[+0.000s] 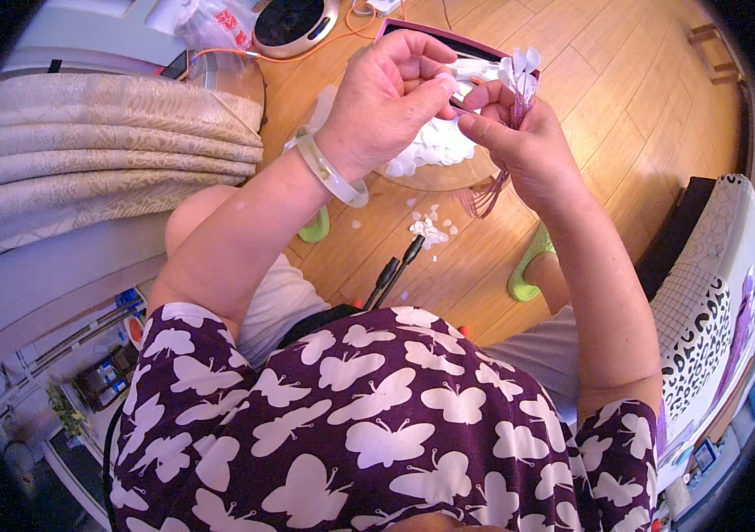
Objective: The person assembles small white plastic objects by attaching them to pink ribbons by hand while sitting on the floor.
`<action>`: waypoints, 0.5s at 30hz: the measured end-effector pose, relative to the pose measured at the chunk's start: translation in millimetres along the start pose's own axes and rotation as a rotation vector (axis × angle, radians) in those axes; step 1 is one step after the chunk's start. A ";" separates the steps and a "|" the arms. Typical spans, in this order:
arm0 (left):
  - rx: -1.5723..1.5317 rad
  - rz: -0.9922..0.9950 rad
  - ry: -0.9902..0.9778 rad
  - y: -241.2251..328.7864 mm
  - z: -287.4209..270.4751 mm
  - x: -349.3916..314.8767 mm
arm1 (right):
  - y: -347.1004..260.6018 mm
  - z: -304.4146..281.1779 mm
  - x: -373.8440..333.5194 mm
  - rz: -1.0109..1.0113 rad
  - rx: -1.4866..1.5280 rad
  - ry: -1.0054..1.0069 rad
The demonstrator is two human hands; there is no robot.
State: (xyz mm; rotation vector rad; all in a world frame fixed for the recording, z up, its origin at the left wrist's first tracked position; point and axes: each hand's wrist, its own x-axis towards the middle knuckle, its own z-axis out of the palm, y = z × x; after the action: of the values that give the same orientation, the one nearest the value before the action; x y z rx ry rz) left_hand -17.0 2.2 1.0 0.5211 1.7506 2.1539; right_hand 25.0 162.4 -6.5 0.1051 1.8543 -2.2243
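Observation:
My right hand (pixel 528 142) is closed round a bundle of thin purple strands (pixel 491 191). White petal-like pieces (pixel 524 66) stick out of the top of this bundle, and the strands hang in loops below the palm. Close beside it, my left hand (pixel 395 97) has thumb and fingers pinched together; what lies between the fingertips is too small to make out. A translucent bangle (pixel 331 173) circles the left wrist. Under both hands, a heap of flat white pieces (pixel 435 149) lies on a round surface, partly covered by the hands.
A dark-red-edged box (pixel 484 55) stands behind the hands. Loose white pieces (pixel 431 230) are scattered on the wooden floor (pixel 608 97) between my green slippers (pixel 526 277). A round black-topped appliance (pixel 293 22) and an orange cord (pixel 324 49) lie at the far left.

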 end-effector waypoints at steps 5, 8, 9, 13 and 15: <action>0.303 0.173 0.055 -10.0 -4.7 4.1 | 15.6 -2.3 5.7 -0.052 -0.177 0.066; 0.637 0.519 0.026 -2.5 -2.1 7.5 | 15.5 2.5 6.4 -0.055 -0.235 0.107; 0.666 0.617 0.035 0.5 0.4 7.4 | 13.4 3.3 6.4 -0.045 -0.292 0.106; 0.560 0.599 0.060 13.7 17.6 1.7 | 20.2 3.4 10.2 -0.127 -0.490 0.148; 0.558 0.523 0.043 18.9 19.2 4.0 | 27.6 1.9 12.2 -0.164 -0.501 0.162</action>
State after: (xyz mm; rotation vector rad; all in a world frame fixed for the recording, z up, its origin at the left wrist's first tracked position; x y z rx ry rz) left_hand -11.8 16.8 23.4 1.1901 2.4650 1.9455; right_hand 19.7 154.3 -35.1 0.0446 2.5299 -1.8165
